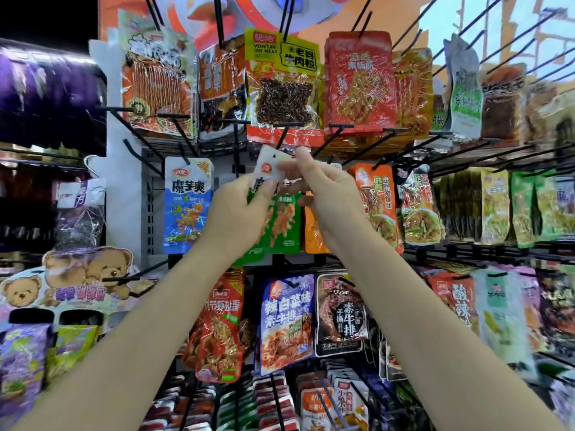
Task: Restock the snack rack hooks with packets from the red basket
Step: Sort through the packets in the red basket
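Shop rack [149,194] of black wire hooks, crowded with snack packets, across the whole frame; purple goods and a bear display [84,275] at left.

Both arms raised from the bottom corners to mid-frame. Left hand [239,213] curled round a green packet [280,225], thumb and fingers clamped on its upper part. Packet's white top [270,164] tilted, its small hang hole visible, just below a hook [281,136] of the middle row. Right hand [326,194] beside it, fingertips [300,155] pinching the white top at its right edge. Whether the hole was on the hook: could not be told.

Left of the hands, hung a blue packet [186,206]. Right of them, an orange packet [379,203], partly hidden behind the right wrist, then a clear one [420,209] and green and yellow ones toward the right edge, blurred.

Upper row: a yellow-headed packet [281,79] of dark shreds at top centre, a red packet [359,82] to its right, an orange-striped one [158,79] to its left.

Lower row, between the forearms: a red-orange packet [217,331], a blue-purple one [286,321] and a black one [340,315], side by side. Below them, rows of small packets on edge, blurred.
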